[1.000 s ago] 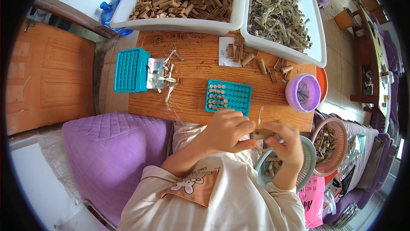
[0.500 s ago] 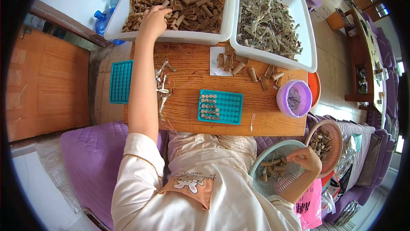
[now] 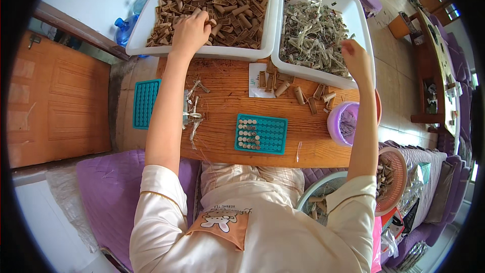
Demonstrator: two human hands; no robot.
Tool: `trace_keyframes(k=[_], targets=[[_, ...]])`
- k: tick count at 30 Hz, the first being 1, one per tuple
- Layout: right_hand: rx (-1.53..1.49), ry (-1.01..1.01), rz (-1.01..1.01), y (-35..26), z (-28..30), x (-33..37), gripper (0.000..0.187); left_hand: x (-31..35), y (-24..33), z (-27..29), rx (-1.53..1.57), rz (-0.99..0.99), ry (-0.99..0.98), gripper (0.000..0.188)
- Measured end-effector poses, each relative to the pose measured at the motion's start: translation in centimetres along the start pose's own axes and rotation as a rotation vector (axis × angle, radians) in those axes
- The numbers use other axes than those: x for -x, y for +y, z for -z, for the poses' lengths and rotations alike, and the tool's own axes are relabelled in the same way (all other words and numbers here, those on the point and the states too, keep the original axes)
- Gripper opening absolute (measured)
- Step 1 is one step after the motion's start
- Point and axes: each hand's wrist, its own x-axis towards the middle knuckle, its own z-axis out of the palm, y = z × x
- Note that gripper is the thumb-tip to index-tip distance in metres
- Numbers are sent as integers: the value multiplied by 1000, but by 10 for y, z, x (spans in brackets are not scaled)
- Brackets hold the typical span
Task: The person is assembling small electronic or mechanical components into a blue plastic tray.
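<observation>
My feed: left hand [image 3: 192, 31] on brown shells [image 3: 240, 18] inside left bin [image 3: 237, 52], fingers curled; cannot tell if pinching one. Right hand [image 3: 357, 57] near right side of right bin [image 3: 289, 10], beside silvery strips [image 3: 310, 35], fingers bent; I cannot tell its grip. Teal tray [image 3: 273, 136] on table [image 3: 227, 96] between forearms, discs [image 3: 247, 134] in left columns.

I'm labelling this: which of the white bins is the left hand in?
The left white bin: the left hand is at its brown pieces. The right white bin holds pale, stringy pieces, with the right hand near its right rim.
</observation>
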Motion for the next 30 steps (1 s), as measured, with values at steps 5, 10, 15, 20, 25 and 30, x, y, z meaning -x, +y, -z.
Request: trace_keyframes(k=[5, 10, 15, 20, 25, 30], targets=[[310, -21, 254, 24, -34, -36, 22, 9, 10, 1, 222, -41, 329, 16], [334, -132, 329, 8, -37, -45, 19, 23, 21, 9, 144, -59, 480, 17], [-1303, -93, -201, -22, 5, -28, 17, 73, 93, 11, 705, 199, 337, 16], [-1686, -211, -134, -56, 16, 30, 15, 136, 188, 12, 1521, 244, -202, 26], [-1715, -358, -194, -83, 6, 112, 15, 148, 227, 50, 1649, 194, -61, 38], [-1447, -455, -335, -93, 1, 165, 14, 164, 220, 63, 1531, 214, -178, 39]])
